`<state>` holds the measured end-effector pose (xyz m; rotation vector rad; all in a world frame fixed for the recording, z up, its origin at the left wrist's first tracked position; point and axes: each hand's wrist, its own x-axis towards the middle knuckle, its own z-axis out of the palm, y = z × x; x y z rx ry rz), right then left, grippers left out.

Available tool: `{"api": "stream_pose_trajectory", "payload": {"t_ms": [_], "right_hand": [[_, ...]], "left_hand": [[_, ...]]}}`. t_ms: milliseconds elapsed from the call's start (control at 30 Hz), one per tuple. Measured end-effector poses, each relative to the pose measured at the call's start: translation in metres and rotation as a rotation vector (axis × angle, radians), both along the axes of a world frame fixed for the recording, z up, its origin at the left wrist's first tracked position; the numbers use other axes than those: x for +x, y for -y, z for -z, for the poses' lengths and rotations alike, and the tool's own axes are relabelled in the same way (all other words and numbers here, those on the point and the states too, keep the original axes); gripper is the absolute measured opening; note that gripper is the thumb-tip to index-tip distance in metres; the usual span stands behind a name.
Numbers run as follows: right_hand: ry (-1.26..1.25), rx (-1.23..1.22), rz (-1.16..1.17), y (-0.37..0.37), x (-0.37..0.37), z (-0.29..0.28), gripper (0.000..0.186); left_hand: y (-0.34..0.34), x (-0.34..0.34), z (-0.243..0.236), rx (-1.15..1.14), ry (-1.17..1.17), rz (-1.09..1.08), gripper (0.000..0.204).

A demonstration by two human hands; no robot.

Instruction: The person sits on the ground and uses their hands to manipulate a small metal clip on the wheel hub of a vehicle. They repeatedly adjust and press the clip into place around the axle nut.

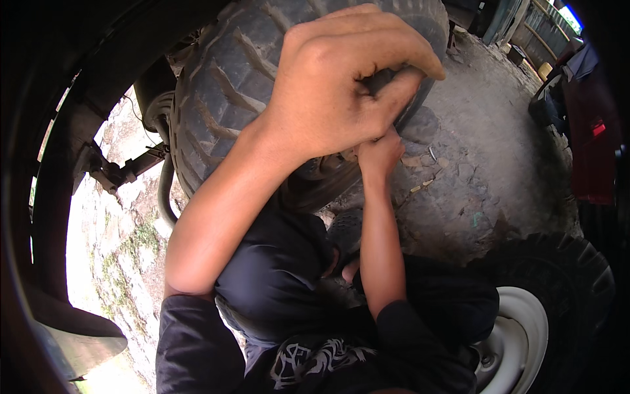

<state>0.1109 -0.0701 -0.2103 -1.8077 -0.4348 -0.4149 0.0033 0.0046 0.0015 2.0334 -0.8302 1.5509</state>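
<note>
In front of me stands a large black tyre (220, 98) with deep, dirt-caked tread lugs. My left hand (348, 75) is raised across it, close to the camera. Its fingers curl over and the thumb tip meets them. Whatever sits in that pinch, if anything, cannot be made out. Lower down, beside the dark inner side of the wheel (321, 172), my right hand (380, 154) is closed. Its fingertips are partly hidden behind the left hand, and what they grip does not show clearly.
A second tyre (581, 276) with a white rim (535, 322) lies at my lower right. Dark vehicle frame parts (115, 171) and a bent hose (164, 190) are at the left. Small debris dots the grey dirt ground (485, 151). A dark red panel (594, 144) stands far right.
</note>
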Motion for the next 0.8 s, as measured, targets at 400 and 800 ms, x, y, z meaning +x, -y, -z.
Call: {"api": "stream_pose_trajectory", "payload": {"t_ms": [400,800], "right_hand": [[0.085,0.025,0.022,-0.007,-0.018,0.014,0.020],[0.057,0.052,0.041,-0.002,-0.009,-0.006,0.026]], "left_hand": [[0.003,-0.007,-0.001,0.063,-0.034,-0.126,0.021],[0.003,-0.012,-0.005,0.080,-0.051,-0.142,0.021]]}}
